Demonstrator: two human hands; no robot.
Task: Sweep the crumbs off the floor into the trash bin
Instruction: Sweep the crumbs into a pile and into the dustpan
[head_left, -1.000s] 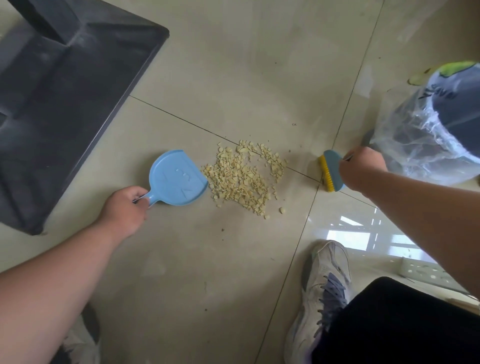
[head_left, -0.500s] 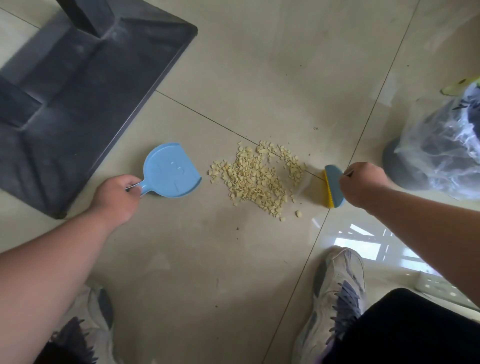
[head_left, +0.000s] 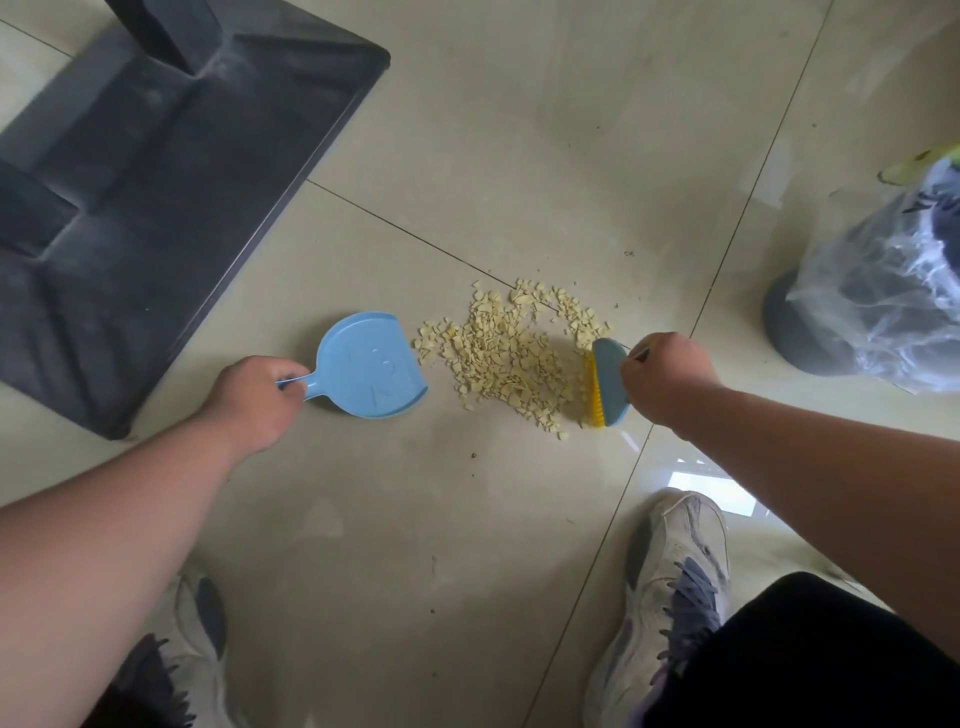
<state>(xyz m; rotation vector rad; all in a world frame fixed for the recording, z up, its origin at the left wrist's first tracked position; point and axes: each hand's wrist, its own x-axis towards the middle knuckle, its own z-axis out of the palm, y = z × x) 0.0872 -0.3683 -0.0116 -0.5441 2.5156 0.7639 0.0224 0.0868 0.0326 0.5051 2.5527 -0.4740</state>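
Pile of pale yellow flaky crumbs (head_left: 511, 358) lying on the beige tiled floor (head_left: 467, 156), across a dark grout line, between the two tools; none inside the pan, none in the bin, so nearly all of the job left, judging by this. Small light-blue plastic dustpan (head_left: 371, 366) flat on the tile just left of the pile, open lip facing the crumbs, nearest flakes almost touching it; handle clenched in the left hand (head_left: 254, 400). Small blue hand brush with yellow bristles (head_left: 602, 384) pressed against the right edge of the pile, bristles down among the flakes; grasped by the right hand (head_left: 667, 379), handle buried in the fist and not visible. A few stray flakes loose below the pile, likely needing a second pass. Dark grey trash bin lined with a clear plastic bag (head_left: 878, 291) well to the right, cut off by the frame; opening not readable. Large dark plastic base (head_left: 156, 182) at upper left, purpose unclear; grey sneakers (head_left: 675, 587) below, partly cropped.
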